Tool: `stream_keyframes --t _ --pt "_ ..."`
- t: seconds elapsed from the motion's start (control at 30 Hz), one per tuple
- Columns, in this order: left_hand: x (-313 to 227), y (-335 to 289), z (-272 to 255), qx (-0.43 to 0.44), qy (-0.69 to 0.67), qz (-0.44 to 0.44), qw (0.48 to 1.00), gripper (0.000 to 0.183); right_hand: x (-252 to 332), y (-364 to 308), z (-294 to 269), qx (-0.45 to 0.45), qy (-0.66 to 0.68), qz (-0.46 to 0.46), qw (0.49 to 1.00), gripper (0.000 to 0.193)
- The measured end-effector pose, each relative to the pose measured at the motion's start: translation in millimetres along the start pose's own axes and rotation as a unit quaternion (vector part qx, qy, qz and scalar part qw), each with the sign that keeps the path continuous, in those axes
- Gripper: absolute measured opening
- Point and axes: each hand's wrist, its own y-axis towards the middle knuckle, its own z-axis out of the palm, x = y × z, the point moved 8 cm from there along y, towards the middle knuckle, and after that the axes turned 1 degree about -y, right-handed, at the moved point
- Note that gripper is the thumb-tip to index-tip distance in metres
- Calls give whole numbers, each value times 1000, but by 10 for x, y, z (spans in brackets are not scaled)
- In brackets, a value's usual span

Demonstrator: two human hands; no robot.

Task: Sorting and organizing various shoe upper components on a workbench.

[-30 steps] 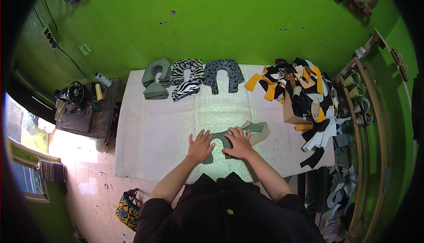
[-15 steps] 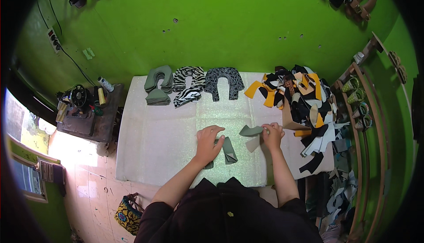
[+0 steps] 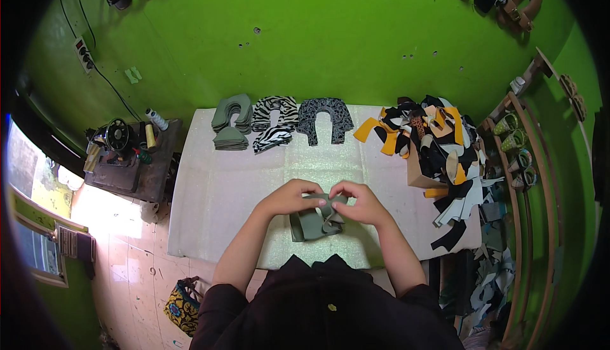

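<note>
- White surface point(image 3: 219, 216) lies under the work.
- Left hand point(image 3: 289, 199), right hand point(image 3: 363, 205): fingers point(image 3: 344, 209) pinch green pieces point(image 3: 309, 226).
- Better to align edges evenly, pressing gently.

Our left hand point(image 3: 291, 199) and right hand point(image 3: 360, 204): two
Green piles point(image 3: 222, 120) on our desk point(image 3: 222, 197): two
Zebra-striped piles point(image 3: 272, 139): two
Grey-patterned pile point(image 3: 324, 104): one
Sewing machine point(image 3: 117, 137): one
Cardboard box point(image 3: 417, 173): one
Patterned bag point(image 3: 182, 308): one
Green pieces point(image 3: 310, 226) we hold: too overlapped to count
</note>
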Motion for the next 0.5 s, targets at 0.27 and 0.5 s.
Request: stream_keyframes --t 0.27,0.5 --pt "552 16 -212 -129 -159 -87 975 19 -1156 93 -141 -22 71 148 986 18" --pt "1096 193 -180 -243 -178 -88 949 19 -1875 90 -66 -83 0 149 985 22"
